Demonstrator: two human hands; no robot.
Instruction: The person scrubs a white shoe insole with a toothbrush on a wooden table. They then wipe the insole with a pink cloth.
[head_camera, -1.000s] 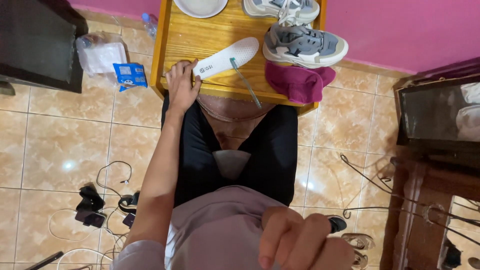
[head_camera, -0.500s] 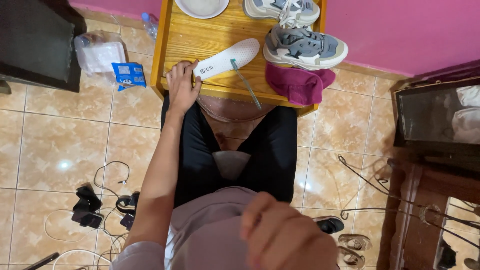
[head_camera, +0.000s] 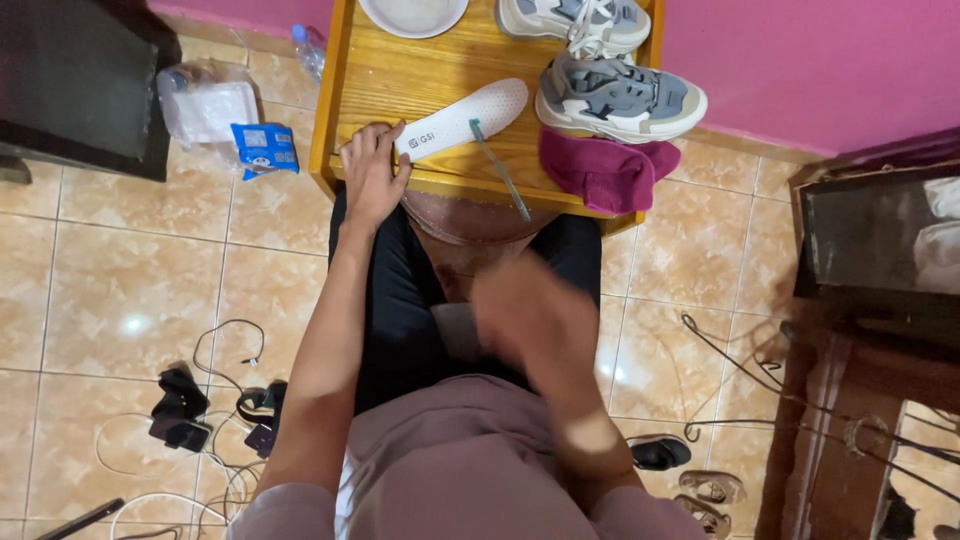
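Observation:
My left hand (head_camera: 372, 172) rests on the front edge of a small wooden table (head_camera: 380, 80), its fingers touching the heel end of a white shoe insole (head_camera: 462, 116). A thin green-handled brush (head_camera: 500, 168) lies slanted beside the insole, sticking out over the table's edge. My right hand (head_camera: 522, 312) is blurred above my lap, below the table, and appears to hold nothing. A grey and white sneaker (head_camera: 618, 96) and a second sneaker (head_camera: 574, 20) stand at the table's right. A magenta cloth (head_camera: 604, 168) lies by the grey sneaker.
A white bowl (head_camera: 414, 12) sits at the table's far edge. On the tiled floor to the left lie a plastic bag (head_camera: 208, 100), a blue packet (head_camera: 264, 150), a bottle (head_camera: 308, 48) and cables with chargers (head_camera: 200, 410). Dark wooden furniture (head_camera: 870, 300) stands right; sandals (head_camera: 690, 470) lie nearby.
My right hand has moved up from near the camera toward the table, over my lap. The left hand stays on the insole's heel.

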